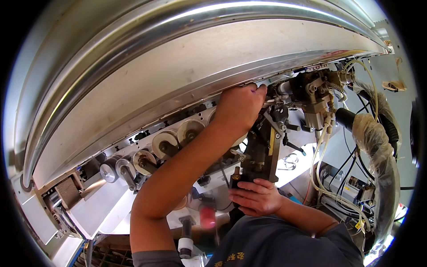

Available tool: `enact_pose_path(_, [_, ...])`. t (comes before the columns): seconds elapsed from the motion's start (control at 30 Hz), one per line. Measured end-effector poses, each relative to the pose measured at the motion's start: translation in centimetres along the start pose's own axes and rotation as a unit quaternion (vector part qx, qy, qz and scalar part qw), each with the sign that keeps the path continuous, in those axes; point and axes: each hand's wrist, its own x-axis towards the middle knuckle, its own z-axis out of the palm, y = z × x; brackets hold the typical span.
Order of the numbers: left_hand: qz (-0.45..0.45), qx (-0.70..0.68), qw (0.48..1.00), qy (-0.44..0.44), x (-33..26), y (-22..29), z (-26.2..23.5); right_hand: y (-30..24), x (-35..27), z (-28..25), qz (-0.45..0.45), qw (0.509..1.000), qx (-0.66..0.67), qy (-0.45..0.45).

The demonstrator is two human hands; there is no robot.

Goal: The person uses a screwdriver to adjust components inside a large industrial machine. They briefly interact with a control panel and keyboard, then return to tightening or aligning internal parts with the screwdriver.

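Note:
My left hand (pixel 242 106) is raised to the lower edge of the long metal beam (pixel 178 71), beside the dark mechanical head (pixel 307 89). Its fingers are curled in, and whatever they pinch is hidden behind the hand. Lower down, my right hand (pixel 255 196) has its fingers wrapped over a small black block (pixel 234 181) topped with a brass-coloured fitting. This block sits at the foot of a dark metal bracket (pixel 258 155). My left forearm crosses in front of several rollers (pixel 164 144).
Polished rails (pixel 187 15) curve above the beam. Pale hoses (pixel 318 169) and a plastic-wrapped conduit (pixel 378 155) hang at the right, near tangled black cables. Below my left arm, a rod with a white collar (pixel 185 243) and a blurred red knob (pixel 207 218) stick out.

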Motion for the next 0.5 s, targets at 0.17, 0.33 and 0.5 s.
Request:
enact_pose_path(0.17, [-0.002, 0.008, 0.999, -0.037, 0.41, 0.26, -0.21, 0.0, -0.05, 0.04, 0.0, 1.0, 0.003, 0.002])
enact_pose_path(0.33, [-0.004, 0.013, 0.999, -0.042, 0.52, 0.3, -0.14, -0.06, 0.03, 0.05, 0.002, 1.0, -0.001, 0.003])
enact_pose_path(0.5, [0.005, -0.005, 1.0, -0.011, 0.55, 0.34, 0.27, -0.07, 0.07, 0.14, 0.001, 1.0, -0.004, 0.009])
